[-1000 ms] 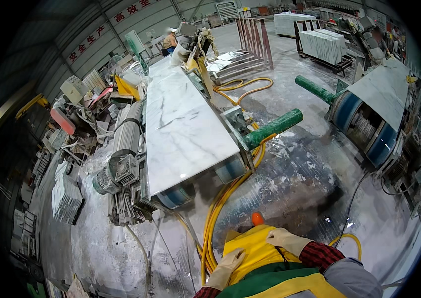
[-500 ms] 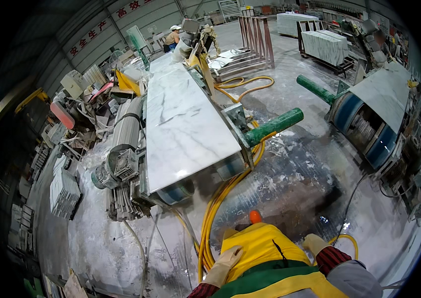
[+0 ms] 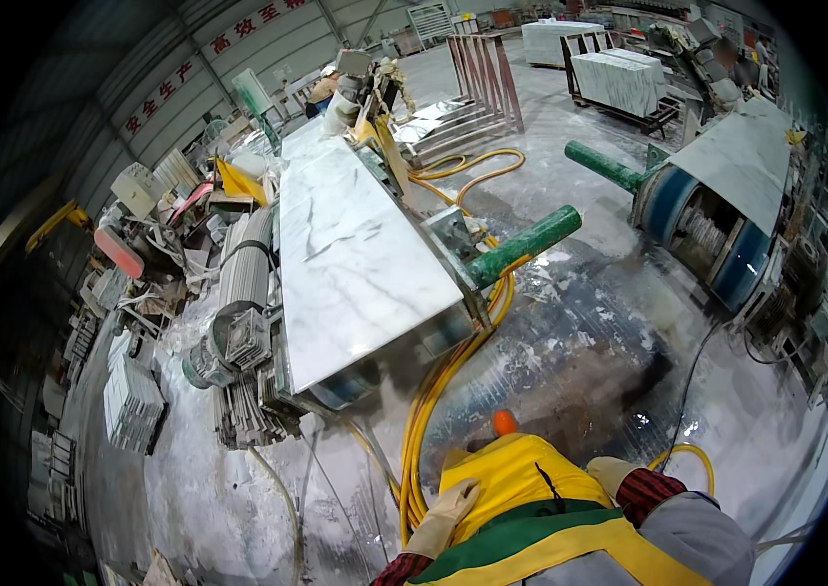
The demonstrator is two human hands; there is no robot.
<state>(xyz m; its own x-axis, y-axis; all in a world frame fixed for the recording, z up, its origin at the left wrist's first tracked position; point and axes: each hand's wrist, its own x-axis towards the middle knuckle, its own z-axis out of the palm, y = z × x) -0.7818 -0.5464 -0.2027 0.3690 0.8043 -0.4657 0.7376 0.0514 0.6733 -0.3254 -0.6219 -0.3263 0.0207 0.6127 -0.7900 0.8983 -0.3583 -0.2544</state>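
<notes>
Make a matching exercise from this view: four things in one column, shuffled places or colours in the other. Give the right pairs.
Things:
1. left hand
2. long slab
3. thick pipe by the slab's near end
4. hoses

Places or colours:
A. green
B. yellow, running along the floor
C. at the left edge of the yellow apron
D. white with grey veins

Right pairs: 1-C, 2-D, 3-A, 4-B

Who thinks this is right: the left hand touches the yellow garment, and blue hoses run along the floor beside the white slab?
No: the hoses are yellow, not blue, as the head view shows. They run beside the white slab, and the left hand touches the yellow garment.
</notes>
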